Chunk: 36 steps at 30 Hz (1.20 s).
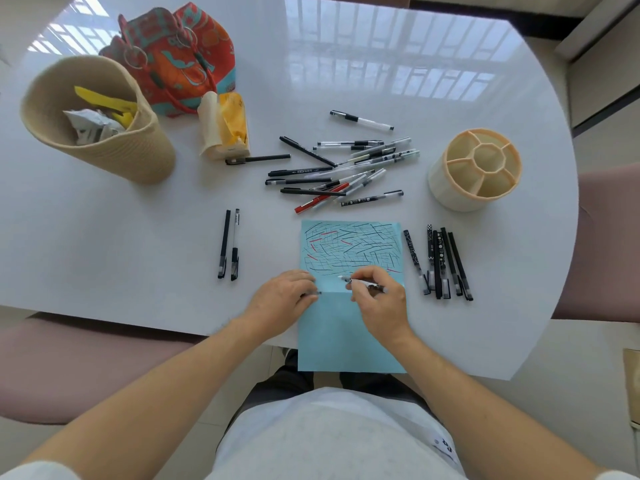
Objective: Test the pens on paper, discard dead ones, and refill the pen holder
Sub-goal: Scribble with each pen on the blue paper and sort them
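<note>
White table (485, 81): near its front edge the right hand (379, 299) pinches a pen (363, 283) over scribbled blue paper (349, 337); the left hand (282, 299) grips its cap (313, 294). Many pens (343, 168) look untested mid-table, the holder (446, 188) at the right edge unfilled.

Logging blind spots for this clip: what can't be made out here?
- Head view: small dark item in left hand, mostly hidden by its fingers; identity unclear.
- Clear-barrelled pen in right hand: whether it marks the light-blue paper sheet is too small to tell.
- Woven beige bin: lower contents hidden by crumpled paper.
</note>
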Each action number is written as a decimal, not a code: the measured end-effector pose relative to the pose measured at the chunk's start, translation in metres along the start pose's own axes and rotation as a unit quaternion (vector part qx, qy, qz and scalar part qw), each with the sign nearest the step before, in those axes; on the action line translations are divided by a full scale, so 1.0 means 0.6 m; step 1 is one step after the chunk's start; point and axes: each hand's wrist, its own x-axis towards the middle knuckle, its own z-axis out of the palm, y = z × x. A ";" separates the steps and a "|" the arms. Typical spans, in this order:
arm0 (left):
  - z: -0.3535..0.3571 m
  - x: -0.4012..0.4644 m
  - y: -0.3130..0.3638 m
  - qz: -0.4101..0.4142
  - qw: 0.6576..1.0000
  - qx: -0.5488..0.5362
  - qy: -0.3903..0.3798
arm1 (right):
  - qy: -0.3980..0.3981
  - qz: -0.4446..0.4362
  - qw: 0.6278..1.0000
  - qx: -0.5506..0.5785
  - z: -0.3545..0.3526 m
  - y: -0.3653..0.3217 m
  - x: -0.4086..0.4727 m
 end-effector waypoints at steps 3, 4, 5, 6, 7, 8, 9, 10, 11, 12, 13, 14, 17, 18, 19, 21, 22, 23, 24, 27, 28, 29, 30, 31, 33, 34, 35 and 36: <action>-0.002 0.004 0.013 -0.028 0.999 -0.020 0.001 | -0.028 0.042 0.996 0.078 -0.007 -0.010 -0.010; -0.003 0.005 0.019 -0.030 0.999 -0.025 -0.003 | -0.037 0.048 0.994 0.094 -0.009 -0.012 -0.013; -0.004 0.007 0.024 -0.032 0.999 -0.032 -0.006 | -0.043 0.055 0.992 0.107 -0.010 -0.013 -0.014; -0.005 0.008 0.029 -0.034 0.999 -0.038 -0.007 | -0.049 0.060 0.990 0.116 -0.011 -0.013 -0.015; -0.006 0.009 0.033 -0.035 0.998 -0.044 -0.007 | -0.055 0.065 0.989 0.121 -0.012 -0.013 -0.015; -0.007 0.011 0.037 -0.033 0.998 -0.050 -0.006 | -0.059 0.069 0.988 0.122 -0.013 -0.012 -0.016; -0.008 0.013 0.041 -0.028 0.998 -0.055 -0.004 | -0.063 0.073 0.988 0.121 -0.014 -0.011 -0.016; -0.008 0.015 0.046 -0.021 0.998 -0.059 -0.004 | -0.068 0.078 0.987 0.121 -0.016 -0.010 -0.015; -0.009 0.016 0.050 -0.012 0.998 -0.060 -0.005 | -0.074 0.086 0.986 0.124 -0.018 -0.008 -0.015; -0.009 0.018 0.054 -0.006 0.998 -0.059 -0.007 | -0.081 0.095 0.983 0.132 -0.019 -0.007 -0.015; -0.009 0.020 0.057 -0.001 0.998 -0.057 -0.010 | -0.085 0.105 0.980 0.145 -0.020 -0.008 -0.015; -0.010 0.023 0.061 0.002 0.999 -0.052 -0.012 | -0.083 0.112 0.978 0.157 -0.020 -0.009 -0.013; -0.008 0.030 0.073 0.001 0.999 -0.040 -0.014 | -0.065 0.114 0.977 0.167 -0.021 -0.010 -0.011; -0.007 0.033 0.075 0.000 0.999 -0.041 -0.016 | -0.061 0.112 0.979 0.162 -0.023 -0.010 -0.012; -0.006 0.035 0.077 -0.001 0.999 -0.045 -0.020 | -0.061 0.109 0.981 0.151 -0.026 -0.009 -0.012; -0.003 0.041 0.081 -0.008 0.998 -0.055 -0.028 | -0.077 0.099 0.987 0.100 -0.040 -0.011 -0.002; -0.002 0.044 0.082 -0.016 0.998 -0.058 -0.032 | -0.084 0.099 0.989 0.065 -0.051 -0.015 0.009; 0.000 0.047 0.080 -0.026 0.998 -0.056 -0.033 | -0.084 0.102 0.991 0.031 -0.063 -0.018 0.025; 0.001 0.049 0.076 -0.035 0.998 -0.049 -0.031 | -0.074 0.105 0.992 -0.010 -0.079 -0.022 0.046; 0.001 0.045 0.051 -0.047 0.999 -0.006 -0.012 | -0.055 0.086 0.968 -0.228 -0.128 -0.027 0.113; 0.001 0.041 0.040 -0.050 0.999 0.018 -0.012 | -0.060 0.079 0.951 -0.293 -0.140 -0.025 0.128; 0.001 0.037 0.030 -0.057 0.997 0.044 -0.020 | -0.071 0.075 0.935 -0.340 -0.148 -0.021 0.139; 0.002 0.033 0.022 -0.064 0.995 0.069 -0.031 | -0.084 0.067 0.920 -0.376 -0.152 -0.017 0.146; 0.003 0.030 0.016 -0.067 0.993 0.090 -0.041 | -0.096 0.057 0.908 -0.404 -0.154 -0.013 0.151; 0.007 0.026 0.008 -0.061 0.989 0.122 -0.051 | -0.101 0.033 0.889 -0.445 -0.157 -0.010 0.155; 0.008 0.025 0.005 -0.059 0.989 0.128 -0.050 | -0.096 0.024 0.883 -0.459 -0.159 -0.010 0.157; 0.009 0.025 0.004 -0.059 0.989 0.129 -0.048 | -0.086 0.015 0.880 -0.468 -0.161 -0.010 0.161; 0.010 0.024 0.003 -0.061 0.989 0.129 -0.047 | -0.073 0.007 0.879 -0.471 -0.162 -0.010 0.165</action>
